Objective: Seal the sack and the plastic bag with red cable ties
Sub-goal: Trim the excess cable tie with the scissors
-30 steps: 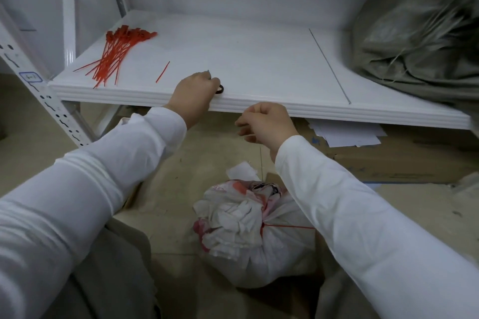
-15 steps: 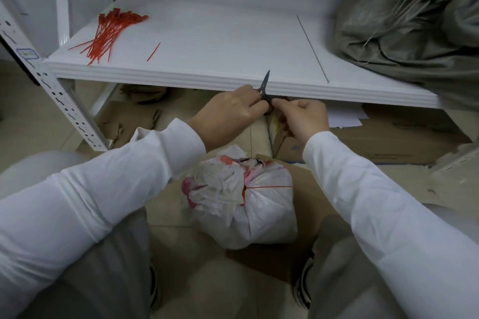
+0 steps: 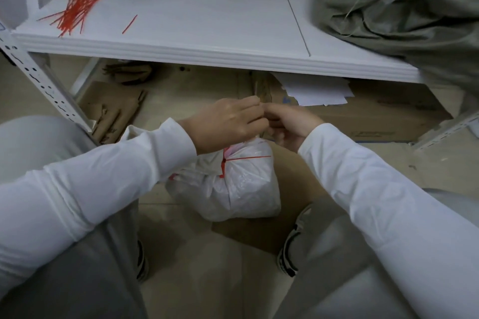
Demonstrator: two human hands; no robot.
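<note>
A white plastic bag (image 3: 241, 189) with red print lies on the floor between my knees, its neck cinched by a red cable tie (image 3: 246, 157) whose long tail points right. Just above it my left hand (image 3: 228, 124) and my right hand (image 3: 290, 124) meet fingertip to fingertip, both curled around the scissors, which are almost wholly hidden. Only a thin blurred tip shows above the fingers. A bundle of red cable ties (image 3: 83, 2) lies at the shelf's far left. The grey-green sack (image 3: 414, 8) slumps on the shelf's right end.
The white shelf board (image 3: 207, 52) juts out just beyond my hands, with a perforated upright (image 3: 39, 77) at the left. A cut red tie piece (image 3: 129, 24) lies on the shelf. Flattened cardboard (image 3: 375, 116) and loose papers (image 3: 316, 90) sit under the shelf.
My left hand lifted the scissors off the shelf edge and both hands dropped together to just above the tied bag. My view tilted down and the bag now lies closer beneath my hands.
</note>
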